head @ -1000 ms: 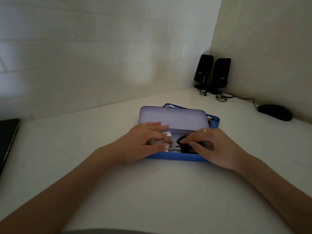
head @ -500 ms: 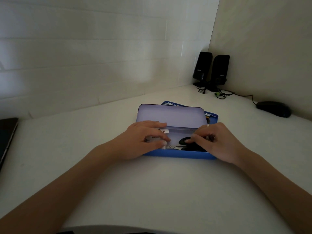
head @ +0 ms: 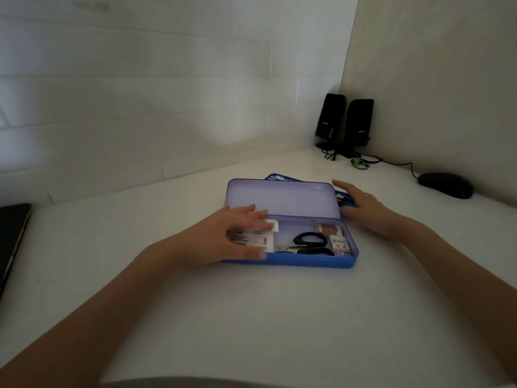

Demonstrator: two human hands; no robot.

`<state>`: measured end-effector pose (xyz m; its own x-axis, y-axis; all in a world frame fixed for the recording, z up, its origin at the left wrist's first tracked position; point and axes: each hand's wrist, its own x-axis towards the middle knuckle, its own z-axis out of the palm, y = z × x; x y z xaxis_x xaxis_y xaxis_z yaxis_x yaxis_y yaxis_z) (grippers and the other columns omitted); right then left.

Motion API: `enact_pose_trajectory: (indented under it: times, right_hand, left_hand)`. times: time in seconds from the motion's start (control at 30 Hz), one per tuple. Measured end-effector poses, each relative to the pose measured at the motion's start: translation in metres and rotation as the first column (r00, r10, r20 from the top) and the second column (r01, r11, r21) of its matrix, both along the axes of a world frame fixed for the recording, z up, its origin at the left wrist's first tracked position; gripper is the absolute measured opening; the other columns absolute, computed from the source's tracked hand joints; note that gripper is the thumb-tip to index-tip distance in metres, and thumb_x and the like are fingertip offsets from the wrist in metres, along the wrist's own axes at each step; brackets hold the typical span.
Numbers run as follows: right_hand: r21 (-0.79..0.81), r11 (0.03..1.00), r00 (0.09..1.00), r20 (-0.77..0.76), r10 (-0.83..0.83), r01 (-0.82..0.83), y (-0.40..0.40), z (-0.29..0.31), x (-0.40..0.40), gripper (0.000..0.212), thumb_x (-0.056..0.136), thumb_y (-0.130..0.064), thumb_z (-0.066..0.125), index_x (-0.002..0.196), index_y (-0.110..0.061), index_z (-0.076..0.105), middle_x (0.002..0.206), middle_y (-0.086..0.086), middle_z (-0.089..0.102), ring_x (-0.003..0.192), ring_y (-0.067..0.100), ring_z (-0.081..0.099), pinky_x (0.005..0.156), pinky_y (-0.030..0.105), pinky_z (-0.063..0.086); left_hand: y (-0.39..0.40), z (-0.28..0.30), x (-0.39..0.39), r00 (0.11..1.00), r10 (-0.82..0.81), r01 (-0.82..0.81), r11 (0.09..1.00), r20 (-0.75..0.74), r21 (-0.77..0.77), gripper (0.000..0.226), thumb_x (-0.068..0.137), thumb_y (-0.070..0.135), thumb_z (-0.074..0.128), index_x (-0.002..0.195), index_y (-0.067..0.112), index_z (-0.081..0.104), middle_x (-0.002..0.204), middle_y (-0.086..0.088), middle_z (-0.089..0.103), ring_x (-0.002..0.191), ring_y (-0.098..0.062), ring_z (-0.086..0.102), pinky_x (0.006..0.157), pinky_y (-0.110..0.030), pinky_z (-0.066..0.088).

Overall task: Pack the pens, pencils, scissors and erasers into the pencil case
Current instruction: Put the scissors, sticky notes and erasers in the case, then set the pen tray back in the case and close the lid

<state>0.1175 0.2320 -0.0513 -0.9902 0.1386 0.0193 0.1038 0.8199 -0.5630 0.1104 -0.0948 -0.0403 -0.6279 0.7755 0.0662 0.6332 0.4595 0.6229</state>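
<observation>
A white desk (head: pixel 251 317) runs into a dim corner. Since half a second ago the right hand has left the scissors and gone to the far right end of the blue pencil case (head: pixel 307 261). The left hand (head: pixel 223 239) lies over the case's left end, fingers loosely spread on a white packet (head: pixel 265 239), gripping nothing. Right of its fingertips lie the black scissors (head: pixel 310 243) and erasers (head: pixel 340 246). The right hand (head: pixel 361 205) is flat and empty.

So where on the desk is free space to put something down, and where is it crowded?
Free: the wide white desk in front of the pencil case, between both forearms, and the stretch between the laptop and the case. Crowded: the far right corner with speakers, cables and mouse.
</observation>
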Motion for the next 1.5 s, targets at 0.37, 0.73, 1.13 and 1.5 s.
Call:
enact_pose_trajectory:
  times: [0.37,0.73,1.13,1.5]
  right_hand:
    - [-0.166,0.979,0.986,-0.139,0.093,-0.116,0.002,-0.002,0.009,0.065,0.076,-0.024,0.075,0.131,-0.032,0.042,0.126,-0.007,0.054,0.113,0.012,0.054,0.097,0.027,0.042]
    - [-0.388,0.916,0.942,-0.261,-0.212,0.099,0.011,0.002,0.015,0.058,0.071,-0.02,0.08,0.12,-0.019,0.05,0.113,0.0,0.058,0.093,0.015,0.059,0.074,0.019,0.043]
    - [-0.483,0.873,0.915,-0.378,-0.141,-0.065,0.006,0.028,0.027,0.054,0.07,-0.017,0.079,0.117,-0.02,0.053,0.122,0.0,0.062,0.1,0.018,0.063,0.09,0.035,0.05]
    - [-0.464,0.758,0.887,-0.189,0.42,-0.458,-0.031,0.027,0.034,0.053,0.065,-0.011,0.083,0.108,-0.017,0.052,0.128,0.01,0.054,0.116,0.021,0.058,0.094,0.036,0.052]
  left_hand:
    - [-0.008,0.003,-0.007,0.99,0.109,-0.109,0.994,-0.089,0.009,0.052,0.06,0.045,0.083,0.108,0.048,0.063,0.134,0.03,0.043,0.125,0.008,0.039,0.104,-0.019,0.033]
    - [-0.034,0.013,-0.018,0.967,0.232,-0.231,0.973,-0.103,0.015,0.068,0.053,0.039,0.088,0.111,0.047,0.053,0.111,0.032,0.051,0.103,0.014,0.049,0.076,-0.006,0.038]
    - [-0.039,0.004,-0.028,0.96,0.266,-0.277,0.948,0.083,0.16,0.112,0.026,0.066,0.083,0.124,0.062,0.031,0.126,0.018,0.046,0.12,0.007,0.045,0.095,-0.018,0.041]
    - [-0.023,-0.004,-0.02,0.972,0.179,-0.219,0.926,0.155,0.306,0.132,0.038,0.033,0.091,0.137,0.058,0.009,0.131,0.018,0.034,0.115,-0.007,0.055,0.084,-0.02,0.053]
